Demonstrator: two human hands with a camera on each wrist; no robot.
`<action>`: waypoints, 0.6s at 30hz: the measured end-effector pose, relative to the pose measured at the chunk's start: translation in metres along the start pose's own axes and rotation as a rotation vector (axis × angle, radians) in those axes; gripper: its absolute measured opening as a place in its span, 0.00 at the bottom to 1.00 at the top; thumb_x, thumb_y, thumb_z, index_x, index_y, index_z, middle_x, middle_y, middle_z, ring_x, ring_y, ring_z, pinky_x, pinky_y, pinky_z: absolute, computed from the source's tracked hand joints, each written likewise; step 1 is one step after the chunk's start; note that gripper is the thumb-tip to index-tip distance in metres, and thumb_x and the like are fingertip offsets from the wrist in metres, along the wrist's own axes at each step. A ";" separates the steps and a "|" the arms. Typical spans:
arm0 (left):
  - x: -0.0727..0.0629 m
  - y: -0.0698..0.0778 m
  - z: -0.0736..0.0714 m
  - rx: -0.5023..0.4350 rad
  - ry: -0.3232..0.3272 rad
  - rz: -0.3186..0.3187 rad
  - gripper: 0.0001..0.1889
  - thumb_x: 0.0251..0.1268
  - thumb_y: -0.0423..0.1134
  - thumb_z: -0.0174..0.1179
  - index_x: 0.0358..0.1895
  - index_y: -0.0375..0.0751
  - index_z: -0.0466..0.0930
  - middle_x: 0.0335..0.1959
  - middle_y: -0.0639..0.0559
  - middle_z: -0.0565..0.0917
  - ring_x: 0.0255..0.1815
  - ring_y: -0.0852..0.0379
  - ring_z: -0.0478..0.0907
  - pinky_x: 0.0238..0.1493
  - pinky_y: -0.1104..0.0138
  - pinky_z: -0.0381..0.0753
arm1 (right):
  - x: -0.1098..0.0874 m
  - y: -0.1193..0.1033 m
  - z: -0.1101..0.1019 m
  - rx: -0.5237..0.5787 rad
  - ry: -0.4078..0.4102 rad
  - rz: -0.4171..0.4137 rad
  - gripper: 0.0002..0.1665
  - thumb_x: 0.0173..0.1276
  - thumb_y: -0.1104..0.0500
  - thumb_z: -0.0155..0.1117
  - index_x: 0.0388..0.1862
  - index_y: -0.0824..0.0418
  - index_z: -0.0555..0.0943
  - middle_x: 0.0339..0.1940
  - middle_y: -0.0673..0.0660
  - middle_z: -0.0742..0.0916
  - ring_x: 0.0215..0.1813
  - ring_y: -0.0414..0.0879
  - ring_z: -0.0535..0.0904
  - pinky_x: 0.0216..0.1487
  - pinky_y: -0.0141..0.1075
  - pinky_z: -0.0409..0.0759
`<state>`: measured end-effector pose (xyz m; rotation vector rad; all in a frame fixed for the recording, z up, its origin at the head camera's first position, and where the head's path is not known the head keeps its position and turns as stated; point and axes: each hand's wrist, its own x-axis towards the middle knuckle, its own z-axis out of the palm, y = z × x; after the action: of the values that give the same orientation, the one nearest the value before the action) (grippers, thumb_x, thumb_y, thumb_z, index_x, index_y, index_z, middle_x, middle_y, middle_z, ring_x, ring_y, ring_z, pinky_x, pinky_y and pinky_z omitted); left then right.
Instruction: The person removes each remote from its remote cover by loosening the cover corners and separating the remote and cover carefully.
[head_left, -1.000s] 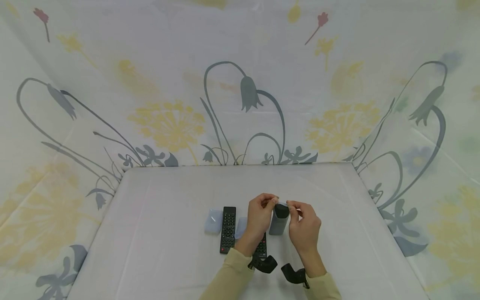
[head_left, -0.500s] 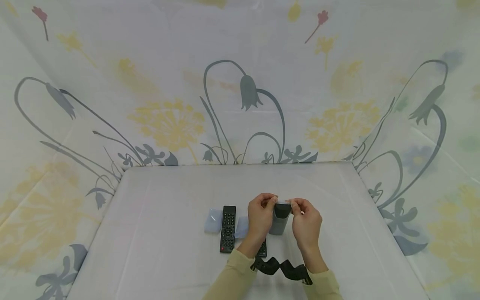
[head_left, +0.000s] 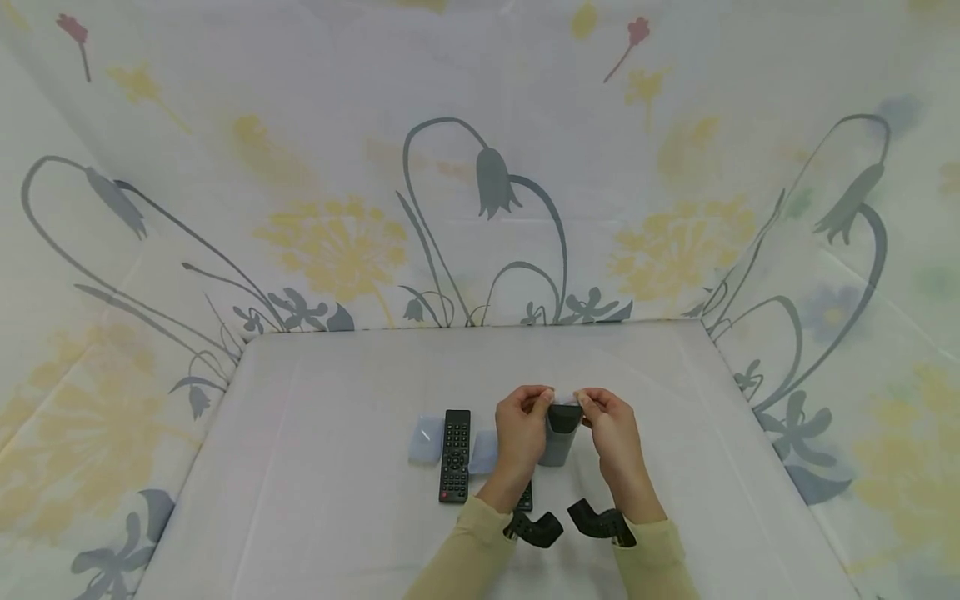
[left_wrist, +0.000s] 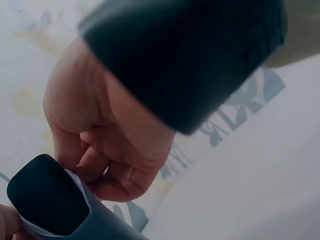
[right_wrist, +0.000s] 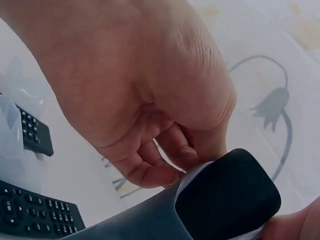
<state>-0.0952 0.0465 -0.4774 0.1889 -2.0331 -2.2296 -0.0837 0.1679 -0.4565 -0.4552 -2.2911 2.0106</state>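
Observation:
A black remote control (head_left: 565,418), its rounded end showing, stands in a translucent plastic sleeve (head_left: 557,450); most of its length is veiled by the film. My left hand (head_left: 521,429) pinches the left edge of the sleeve's mouth between thumb and forefinger. On the opposite edge, my right hand (head_left: 617,429) pinches the film the same way. The right wrist view shows the left hand (right_wrist: 145,90) large, behind the remote's dark end (right_wrist: 230,195). In the left wrist view, the right hand (left_wrist: 100,120) grips the film beside that end (left_wrist: 47,195).
Left of my hands lie a black remote (head_left: 454,457), a folded plastic sleeve (head_left: 427,440) and another sleeve (head_left: 484,452). A further remote (head_left: 526,497) is mostly hidden under my left wrist. The white table (head_left: 337,500) meets a flower-printed cloth wall (head_left: 517,275) behind.
My right hand has shifted slightly right and then up along the sleeve's edge, its forearm swinging outward. The left hand has barely moved. Remotes and sleeves on the table keep their places.

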 end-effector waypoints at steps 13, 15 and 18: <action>0.005 -0.003 0.003 -0.077 0.019 -0.211 0.05 0.67 0.35 0.65 0.39 0.36 0.86 0.28 0.55 0.82 0.27 0.63 0.72 0.28 0.72 0.68 | 0.003 0.004 0.006 0.007 0.077 0.018 0.14 0.79 0.60 0.52 0.51 0.70 0.78 0.41 0.55 0.87 0.39 0.37 0.77 0.43 0.33 0.75; 0.005 -0.003 0.003 -0.076 0.018 -0.197 0.05 0.67 0.35 0.65 0.39 0.35 0.86 0.28 0.55 0.83 0.27 0.63 0.72 0.28 0.72 0.68 | 0.002 0.005 0.006 0.008 0.072 0.010 0.15 0.78 0.59 0.53 0.52 0.70 0.78 0.44 0.56 0.87 0.41 0.38 0.78 0.44 0.33 0.76; 0.004 -0.002 0.002 -0.085 0.022 -0.177 0.06 0.68 0.35 0.64 0.40 0.35 0.86 0.29 0.54 0.83 0.27 0.64 0.72 0.28 0.72 0.70 | 0.002 0.009 0.005 0.013 0.053 0.009 0.16 0.78 0.58 0.54 0.54 0.69 0.79 0.49 0.59 0.86 0.43 0.39 0.78 0.46 0.36 0.77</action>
<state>-0.0998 0.0475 -0.4790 0.3976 -1.9764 -2.4000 -0.0851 0.1649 -0.4664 -0.5124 -2.2480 1.9912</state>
